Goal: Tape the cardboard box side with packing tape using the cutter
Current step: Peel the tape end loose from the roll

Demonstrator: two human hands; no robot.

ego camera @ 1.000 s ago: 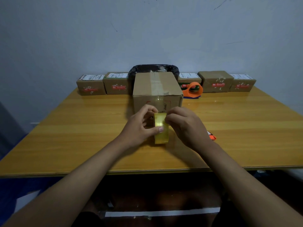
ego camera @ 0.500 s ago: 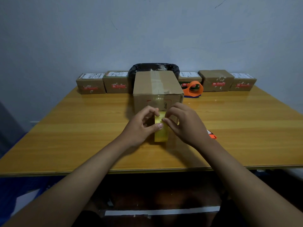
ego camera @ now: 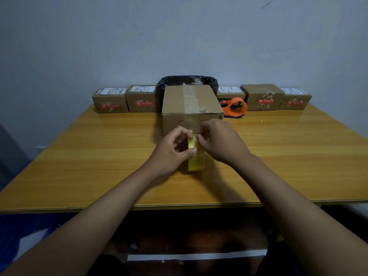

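Note:
A brown cardboard box (ego camera: 191, 102) stands mid-table, with clear tape over its top seam and down its near side. Just in front of it a yellowish roll of packing tape (ego camera: 196, 160) stands on edge. My left hand (ego camera: 173, 151) grips the roll, thumb pressed on its rim. My right hand (ego camera: 219, 140) pinches at the tape's top edge with its fingertips, close to the box's near face. An orange tape cutter (ego camera: 236, 107) lies behind the box to the right. The small orange item seen earlier by my right wrist is hidden.
Several small brown parcels (ego camera: 109, 102) line the table's far edge against the wall. A black-lined bin (ego camera: 186, 81) sits behind the box. The wooden table (ego camera: 79, 166) has its front edge near my forearms.
Both hands with the roll have shifted slightly up toward the box's near face. My right fingers have moved to the roll's top edge.

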